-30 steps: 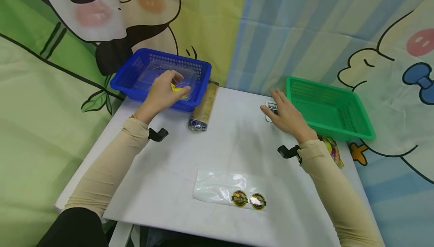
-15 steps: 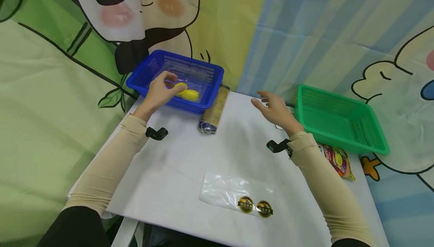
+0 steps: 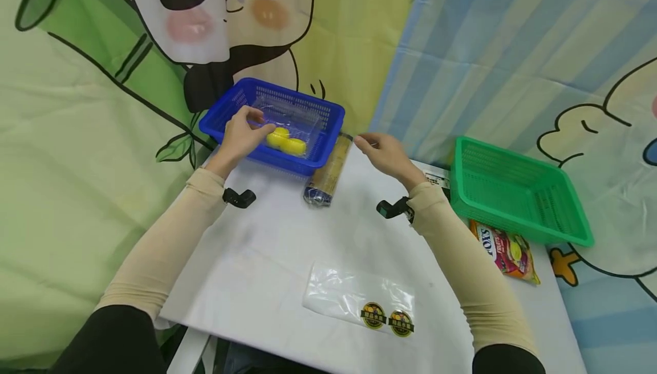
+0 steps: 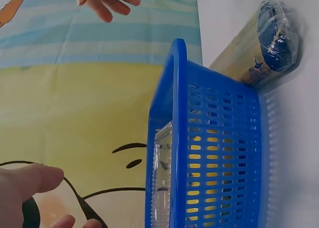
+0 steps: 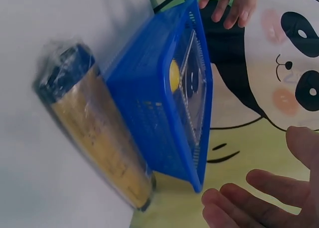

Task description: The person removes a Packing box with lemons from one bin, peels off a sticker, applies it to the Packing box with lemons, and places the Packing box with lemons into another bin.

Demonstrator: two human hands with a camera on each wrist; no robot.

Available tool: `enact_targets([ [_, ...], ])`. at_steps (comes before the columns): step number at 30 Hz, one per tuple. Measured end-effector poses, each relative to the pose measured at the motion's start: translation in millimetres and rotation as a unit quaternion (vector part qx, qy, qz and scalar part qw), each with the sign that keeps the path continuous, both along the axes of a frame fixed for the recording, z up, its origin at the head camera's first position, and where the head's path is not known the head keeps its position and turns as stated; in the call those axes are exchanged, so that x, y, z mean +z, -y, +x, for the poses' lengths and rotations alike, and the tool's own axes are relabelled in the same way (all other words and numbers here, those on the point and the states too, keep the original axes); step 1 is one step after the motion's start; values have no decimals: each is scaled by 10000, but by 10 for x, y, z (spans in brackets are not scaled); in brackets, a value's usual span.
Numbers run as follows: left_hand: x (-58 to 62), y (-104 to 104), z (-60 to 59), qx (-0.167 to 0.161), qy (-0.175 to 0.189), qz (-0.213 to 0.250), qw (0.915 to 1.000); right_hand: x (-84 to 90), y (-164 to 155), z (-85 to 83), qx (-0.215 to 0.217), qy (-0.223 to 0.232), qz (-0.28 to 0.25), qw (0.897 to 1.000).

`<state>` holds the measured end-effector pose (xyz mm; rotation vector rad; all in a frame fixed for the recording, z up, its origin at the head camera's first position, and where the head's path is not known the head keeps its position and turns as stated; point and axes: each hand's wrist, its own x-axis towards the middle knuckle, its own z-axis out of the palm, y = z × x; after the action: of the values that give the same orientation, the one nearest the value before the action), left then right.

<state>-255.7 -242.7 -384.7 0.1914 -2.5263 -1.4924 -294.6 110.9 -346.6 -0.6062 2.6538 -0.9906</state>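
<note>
My left hand hovers over the left side of the blue basket, fingers loosely bent and nothing held. Inside the basket lie rounded yellow fruits that look like lemons, near a clear plastic container. My right hand is in the air right of the basket, near the far end of a wrapped cylindrical pack, tan with blue ends. In the right wrist view its fingers are spread and hold nothing. The left wrist view shows the basket's slotted wall, with yellow behind the slots.
A green basket stands at the right. In front of it lies a colourful snack bag, and a white printed card is on its left. A clear plastic bag with two round labels lies near the table's front edge. Printed curtains back the table.
My right hand has moved left, from beside the green basket towards the wrapped pack. The left hand stays over the blue basket, and more of the yellow fruits shows. The head view has shifted slightly.
</note>
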Motion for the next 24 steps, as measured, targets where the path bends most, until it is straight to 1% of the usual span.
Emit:
enact_targets([
  [4,4,31,-31,115,3,-40,9999,-20,196,-52,-9,147,-223,9996],
  [10,-14,111,-57,298,104,-139,9994,-65,459,-125,27,342,-454,9984],
  [20,-13,207,-183,460,366,-243,9980,-108,711,-247,-46,292,-330,9990],
  [24,-6,223,-253,538,526,-358,9965,-123,787,-288,-68,289,-434,9986],
])
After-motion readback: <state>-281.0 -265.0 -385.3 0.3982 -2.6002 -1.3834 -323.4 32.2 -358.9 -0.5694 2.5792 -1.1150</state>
